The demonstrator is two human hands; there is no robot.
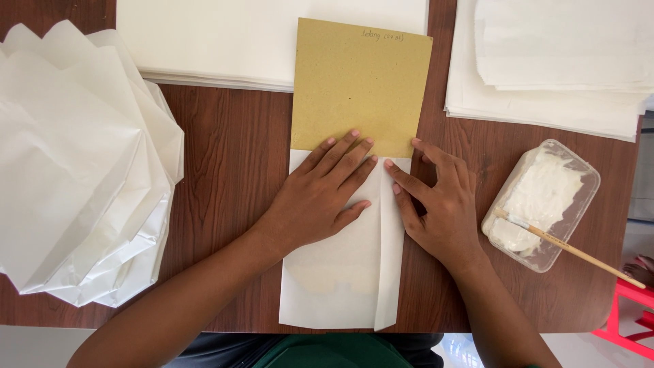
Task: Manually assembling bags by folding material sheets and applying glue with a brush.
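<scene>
Your left hand (320, 197) lies flat, palm down, fingers spread a little, pressing on the folded white paper sheet (334, 272) that sits in the middle of the brown wood-grain table (231, 143). The fingertips reach right up to the near edge of the tan rectangular cardboard template (361, 85), which pokes out of the paper's far end and runs away from you.

Your right hand (439, 204) is just beside it, also flat and pinching nothing, with the index finger laid across the narrow folded flap (390, 272) on the right side of the sheet. The two hands almost touch at the fingertips.

Far left, there's a fanned heap of finished white paper bags (82, 163). At the far edge, a stack of flat white sheets (225, 41), and another stack of white paper (552, 61) at the far right. To the right of your right hand stands a clear plastic tub of white paste (541, 201), with a wooden-handled brush (579, 252) resting across it, handle pointing off to the near right.
</scene>
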